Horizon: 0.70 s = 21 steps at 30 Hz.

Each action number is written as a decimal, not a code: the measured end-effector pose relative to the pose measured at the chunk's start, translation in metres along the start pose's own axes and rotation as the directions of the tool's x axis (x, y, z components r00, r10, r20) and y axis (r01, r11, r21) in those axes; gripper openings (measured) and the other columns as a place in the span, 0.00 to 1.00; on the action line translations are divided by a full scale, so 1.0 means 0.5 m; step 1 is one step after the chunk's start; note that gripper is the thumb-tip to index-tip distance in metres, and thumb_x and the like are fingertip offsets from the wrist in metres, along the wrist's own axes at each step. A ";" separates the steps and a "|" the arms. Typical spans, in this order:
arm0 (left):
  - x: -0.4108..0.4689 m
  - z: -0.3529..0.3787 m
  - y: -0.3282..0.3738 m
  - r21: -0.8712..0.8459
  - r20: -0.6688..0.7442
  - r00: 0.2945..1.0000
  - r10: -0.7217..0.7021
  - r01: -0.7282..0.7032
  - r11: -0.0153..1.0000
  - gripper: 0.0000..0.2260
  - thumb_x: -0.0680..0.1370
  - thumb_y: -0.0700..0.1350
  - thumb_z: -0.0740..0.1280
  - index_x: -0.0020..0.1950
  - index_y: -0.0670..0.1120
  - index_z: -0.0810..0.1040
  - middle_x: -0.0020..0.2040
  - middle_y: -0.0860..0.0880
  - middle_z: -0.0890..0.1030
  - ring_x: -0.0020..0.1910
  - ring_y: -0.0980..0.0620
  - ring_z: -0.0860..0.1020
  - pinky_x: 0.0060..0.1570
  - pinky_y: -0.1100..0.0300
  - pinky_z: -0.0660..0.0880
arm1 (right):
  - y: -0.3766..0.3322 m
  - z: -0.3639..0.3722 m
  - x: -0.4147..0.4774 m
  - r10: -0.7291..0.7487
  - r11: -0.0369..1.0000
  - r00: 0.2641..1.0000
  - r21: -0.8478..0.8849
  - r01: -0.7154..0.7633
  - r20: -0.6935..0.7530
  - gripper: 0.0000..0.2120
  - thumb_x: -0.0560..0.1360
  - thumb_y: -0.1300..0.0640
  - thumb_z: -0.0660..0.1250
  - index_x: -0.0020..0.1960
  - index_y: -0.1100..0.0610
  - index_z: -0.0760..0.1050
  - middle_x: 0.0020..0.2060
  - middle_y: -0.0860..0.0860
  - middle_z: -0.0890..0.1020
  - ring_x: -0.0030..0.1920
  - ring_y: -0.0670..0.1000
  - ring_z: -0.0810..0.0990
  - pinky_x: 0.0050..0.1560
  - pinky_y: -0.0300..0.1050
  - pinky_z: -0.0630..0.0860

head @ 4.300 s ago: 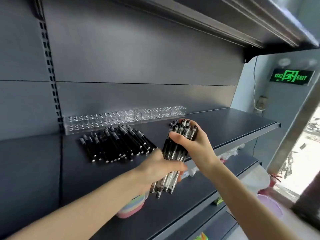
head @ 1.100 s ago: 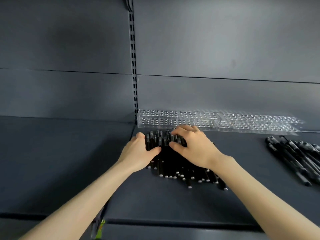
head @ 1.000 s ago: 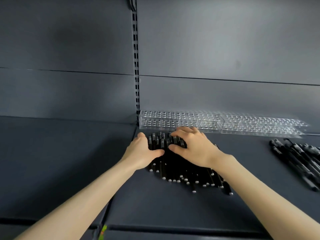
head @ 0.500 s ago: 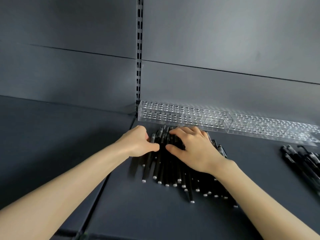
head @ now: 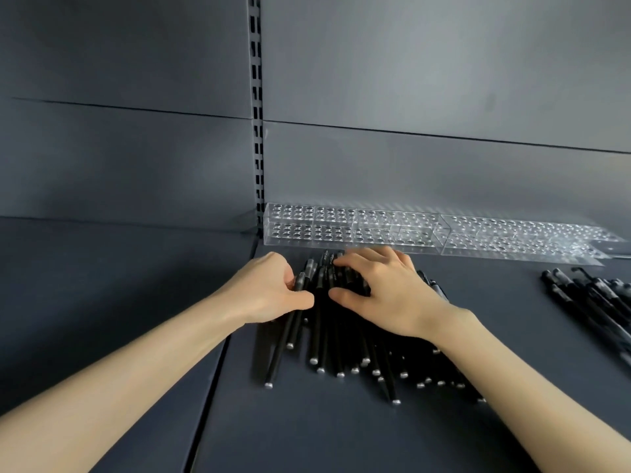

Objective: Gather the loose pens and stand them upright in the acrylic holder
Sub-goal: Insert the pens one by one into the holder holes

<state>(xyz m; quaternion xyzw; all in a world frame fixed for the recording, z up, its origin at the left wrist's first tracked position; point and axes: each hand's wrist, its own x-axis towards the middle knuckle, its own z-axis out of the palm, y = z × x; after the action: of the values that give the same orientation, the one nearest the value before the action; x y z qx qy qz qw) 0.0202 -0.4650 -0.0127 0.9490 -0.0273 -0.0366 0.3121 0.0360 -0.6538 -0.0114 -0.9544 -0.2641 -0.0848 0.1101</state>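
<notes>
Head view. Your left hand (head: pixel 269 291) and right hand (head: pixel 386 291) both rest on the pens (head: pixel 327 339), a heap of black barrels lying flat on the dark shelf (head: pixel 307 435), fanned slightly, with the capped ends pointing away from you and the silver-tipped ends pointing toward you. Your left hand sits at the left flank of the heap: its fingers are curled down against the caps of the outermost pens, and the thumb lies across those same barrels, so that a few pens are pinched between thumb and fingers; how many cannot be told. Your right hand lies spread over the upper middle of the heap, palm down, fingers nearly straight and slightly splayed, pressing on the pens without closing round any; its thumb reaches toward the left thumb, the two tips near but apart. The holder (head: pixel 351 230), a long clear block with rows of round holes in two stepped tiers, stands along the foot of the back panel (head: pixel 426 80), just beyond the capped ends; whether the farthest caps touch its front face cannot be told. A second heap (head: pixel 590 302) of black pens lies flat at the right edge of the view, well apart from your hands. A slotted upright (head: pixel 256 97) runs down the back panel to the holder's left end, and your left forearm crosses a seam in the shelf below it.
</notes>
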 end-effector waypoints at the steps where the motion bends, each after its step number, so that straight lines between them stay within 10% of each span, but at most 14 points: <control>1: 0.000 -0.002 -0.003 -0.007 0.005 1.000 0.010 -0.010 1.000 0.15 0.67 0.48 0.70 0.32 0.44 0.66 0.29 0.45 0.65 0.28 0.51 0.64 0.33 0.57 0.63 | 0.000 -0.001 0.001 0.000 1.000 1.000 -0.011 0.000 -0.005 0.26 0.76 0.39 0.60 0.70 0.47 0.65 0.70 0.44 0.67 0.71 0.51 0.59 0.71 0.48 0.48; 10: -0.012 -0.037 -0.029 -0.486 0.074 0.982 0.171 -0.115 0.866 0.04 0.75 0.37 0.69 0.45 0.37 0.82 0.40 0.42 0.84 0.37 0.51 0.81 0.39 0.63 0.78 | -0.028 -0.027 0.032 0.018 0.935 0.999 0.356 -0.001 -0.045 0.23 0.76 0.49 0.66 0.68 0.55 0.69 0.63 0.47 0.76 0.65 0.47 0.72 0.65 0.39 0.66; 16: -0.001 -0.087 -0.010 -0.658 -0.106 0.950 0.294 -0.289 0.695 0.06 0.77 0.36 0.66 0.47 0.43 0.82 0.39 0.47 0.83 0.39 0.51 0.83 0.35 0.68 0.75 | -0.080 -0.060 0.101 0.203 0.537 0.967 0.843 0.022 -0.155 0.13 0.74 0.58 0.68 0.57 0.62 0.73 0.38 0.48 0.82 0.39 0.47 0.81 0.45 0.41 0.79; 21: 0.034 -0.102 -0.015 -0.685 -0.219 0.936 0.276 -0.349 0.640 0.05 0.77 0.40 0.67 0.45 0.43 0.82 0.40 0.44 0.84 0.42 0.50 0.83 0.38 0.66 0.77 | -0.100 -0.088 0.155 0.308 0.360 0.925 0.927 0.102 -0.222 0.07 0.73 0.64 0.69 0.48 0.60 0.71 0.33 0.52 0.79 0.31 0.49 0.77 0.39 0.40 0.78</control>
<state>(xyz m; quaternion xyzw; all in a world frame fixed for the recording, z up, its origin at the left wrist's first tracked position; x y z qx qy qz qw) 0.0418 -0.4303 0.0231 0.7343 -0.1595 0.0548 0.6575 0.0709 -0.5857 0.0561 -0.7070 -0.1791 -0.0868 0.6786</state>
